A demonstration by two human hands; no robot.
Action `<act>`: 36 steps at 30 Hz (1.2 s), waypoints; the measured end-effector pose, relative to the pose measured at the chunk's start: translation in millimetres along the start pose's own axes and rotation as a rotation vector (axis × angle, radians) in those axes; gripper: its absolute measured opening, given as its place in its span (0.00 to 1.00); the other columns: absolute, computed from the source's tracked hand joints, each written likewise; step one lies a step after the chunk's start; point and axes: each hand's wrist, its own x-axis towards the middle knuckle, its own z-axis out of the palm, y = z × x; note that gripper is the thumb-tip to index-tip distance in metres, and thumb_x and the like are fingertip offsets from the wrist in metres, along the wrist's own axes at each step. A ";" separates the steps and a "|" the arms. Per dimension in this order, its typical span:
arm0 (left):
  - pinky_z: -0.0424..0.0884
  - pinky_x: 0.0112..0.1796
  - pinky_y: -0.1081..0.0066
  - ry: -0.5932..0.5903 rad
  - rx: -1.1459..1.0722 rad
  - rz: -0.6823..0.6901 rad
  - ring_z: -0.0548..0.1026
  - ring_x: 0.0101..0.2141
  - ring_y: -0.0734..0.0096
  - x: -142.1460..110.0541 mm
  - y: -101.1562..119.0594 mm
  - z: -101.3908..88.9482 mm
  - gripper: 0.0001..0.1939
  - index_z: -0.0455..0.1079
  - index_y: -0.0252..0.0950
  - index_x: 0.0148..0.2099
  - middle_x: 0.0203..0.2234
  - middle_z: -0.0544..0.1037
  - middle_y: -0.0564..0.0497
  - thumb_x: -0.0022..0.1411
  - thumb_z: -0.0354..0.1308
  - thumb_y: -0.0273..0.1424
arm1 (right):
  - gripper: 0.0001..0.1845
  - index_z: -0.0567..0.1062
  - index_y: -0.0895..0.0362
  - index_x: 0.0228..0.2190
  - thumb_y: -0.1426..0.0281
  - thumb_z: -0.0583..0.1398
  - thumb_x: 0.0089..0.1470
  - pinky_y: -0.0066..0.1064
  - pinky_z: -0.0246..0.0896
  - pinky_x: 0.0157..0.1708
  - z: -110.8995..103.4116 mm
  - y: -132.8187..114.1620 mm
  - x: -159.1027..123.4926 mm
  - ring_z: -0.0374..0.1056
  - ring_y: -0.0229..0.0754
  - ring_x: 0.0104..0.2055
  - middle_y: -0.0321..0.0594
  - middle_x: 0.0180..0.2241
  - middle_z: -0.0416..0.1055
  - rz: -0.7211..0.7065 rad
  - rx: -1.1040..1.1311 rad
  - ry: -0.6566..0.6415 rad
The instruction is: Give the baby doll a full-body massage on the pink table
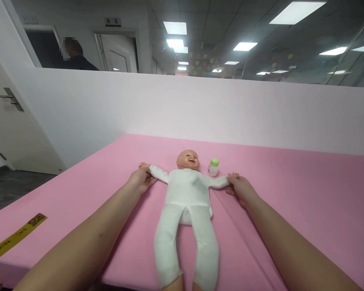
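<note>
A baby doll (188,190) with a white cloth body lies on its back on a pink-covered table (291,194), head away from me and legs toward me. Its arms are stretched out to both sides. My left hand (140,180) is closed around the doll's arm on the left, near the wrist. On the other side my right hand (240,189) grips the opposite arm close to the doll's hand. Beside the doll's head, to the right, stands a small clear bottle (213,167) with a green cap; neither hand touches it.
A yellow printed strip (16,237) lies at the table's left edge. Behind the table runs a low white wall (200,107) with glass above. To the left is a white door (15,113) with a metal handle. A person (75,54) is beyond the wall.
</note>
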 end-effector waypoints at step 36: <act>0.73 0.45 0.65 -0.608 1.166 0.907 0.78 0.43 0.61 -91.8 6.8 26.9 0.13 0.79 0.44 0.48 0.45 0.81 0.49 0.60 0.63 0.35 | 0.17 0.80 0.46 0.52 0.69 0.62 0.62 0.45 0.71 0.54 51.4 -24.9 -97.6 0.72 0.50 0.53 0.41 0.51 0.77 -0.873 -0.593 -0.445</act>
